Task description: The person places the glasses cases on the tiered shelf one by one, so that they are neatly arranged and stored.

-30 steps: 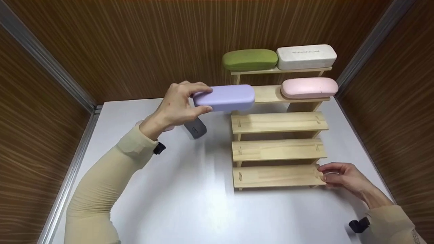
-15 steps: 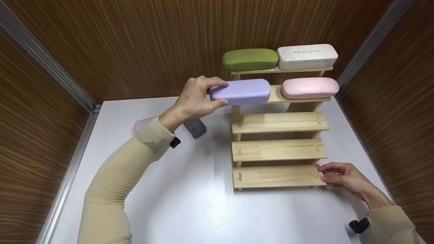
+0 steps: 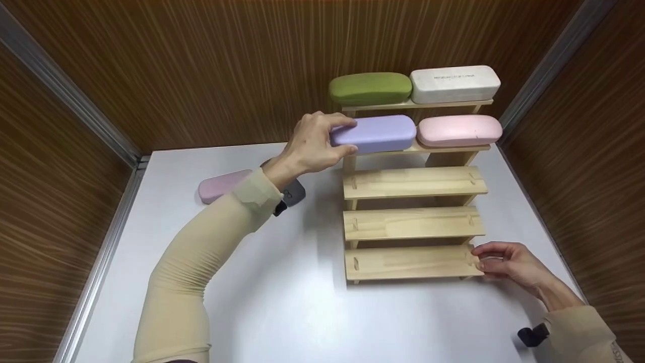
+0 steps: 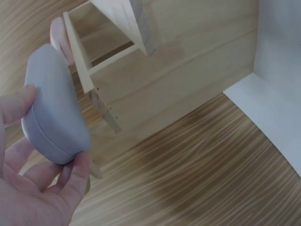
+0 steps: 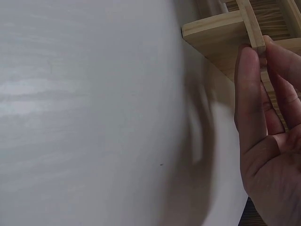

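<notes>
My left hand (image 3: 316,142) grips a lavender glasses case (image 3: 377,134) by its left end, thumb in front and fingers behind. The case is at the second tier from the top of a stepped wooden rack (image 3: 413,223), just left of a pink glasses case (image 3: 459,130). In the left wrist view the lavender case (image 4: 54,106) is by the end of a shelf board; whether it touches the board I cannot tell. My right hand (image 3: 519,267) pinches the right end of the lowest shelf board (image 5: 254,26) between thumb and fingers.
On the top tier sit a green glasses case (image 3: 370,88) and a white glasses case (image 3: 455,84). A mauve case (image 3: 221,185) and a dark grey case (image 3: 294,193) lie on the white table (image 3: 282,302), partly behind my left arm. Wood-grained walls (image 3: 201,75) surround the table.
My left hand has carried the lavender case to the right and slightly back, up close to the pink case. The right hand has stayed at the lowest board.
</notes>
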The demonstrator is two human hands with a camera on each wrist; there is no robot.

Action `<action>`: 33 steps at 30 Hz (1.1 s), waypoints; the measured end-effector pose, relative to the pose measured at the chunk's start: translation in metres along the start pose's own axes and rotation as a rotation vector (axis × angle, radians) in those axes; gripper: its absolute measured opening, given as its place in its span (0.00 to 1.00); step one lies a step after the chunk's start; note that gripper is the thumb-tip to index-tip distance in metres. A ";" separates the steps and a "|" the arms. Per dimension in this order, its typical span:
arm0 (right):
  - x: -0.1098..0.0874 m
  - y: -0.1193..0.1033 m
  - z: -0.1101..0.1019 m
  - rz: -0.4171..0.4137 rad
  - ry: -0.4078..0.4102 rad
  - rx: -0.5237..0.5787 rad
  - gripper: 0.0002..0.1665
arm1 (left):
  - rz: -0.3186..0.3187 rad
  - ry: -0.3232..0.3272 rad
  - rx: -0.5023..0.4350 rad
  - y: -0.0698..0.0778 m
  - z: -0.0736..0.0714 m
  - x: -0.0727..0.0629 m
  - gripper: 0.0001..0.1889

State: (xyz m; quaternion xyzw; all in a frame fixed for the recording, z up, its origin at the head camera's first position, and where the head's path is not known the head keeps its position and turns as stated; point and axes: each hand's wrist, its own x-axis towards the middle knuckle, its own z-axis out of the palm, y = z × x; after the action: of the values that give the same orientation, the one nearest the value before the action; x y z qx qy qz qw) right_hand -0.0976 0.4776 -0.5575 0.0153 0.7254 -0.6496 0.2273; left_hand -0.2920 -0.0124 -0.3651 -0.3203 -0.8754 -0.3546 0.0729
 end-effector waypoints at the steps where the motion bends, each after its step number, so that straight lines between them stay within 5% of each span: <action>1: 0.000 0.000 0.000 -0.001 0.000 -0.002 0.20 | -0.002 -0.003 0.006 0.000 0.002 0.001 0.26; 14: 0.001 0.003 -0.001 -0.015 0.012 0.018 0.21 | -0.051 -0.034 0.029 -0.002 0.014 0.006 0.27; 33: 0.002 0.005 -0.002 -0.018 -0.013 0.047 0.22 | -0.059 0.013 0.034 -0.002 0.022 0.005 0.28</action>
State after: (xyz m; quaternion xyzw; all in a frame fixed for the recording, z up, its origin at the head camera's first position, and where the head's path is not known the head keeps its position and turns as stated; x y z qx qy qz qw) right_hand -0.0985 0.4797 -0.5625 0.0101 0.7084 -0.6687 0.2257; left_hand -0.2951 0.0035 -0.3805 -0.2908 -0.8899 -0.3438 0.0734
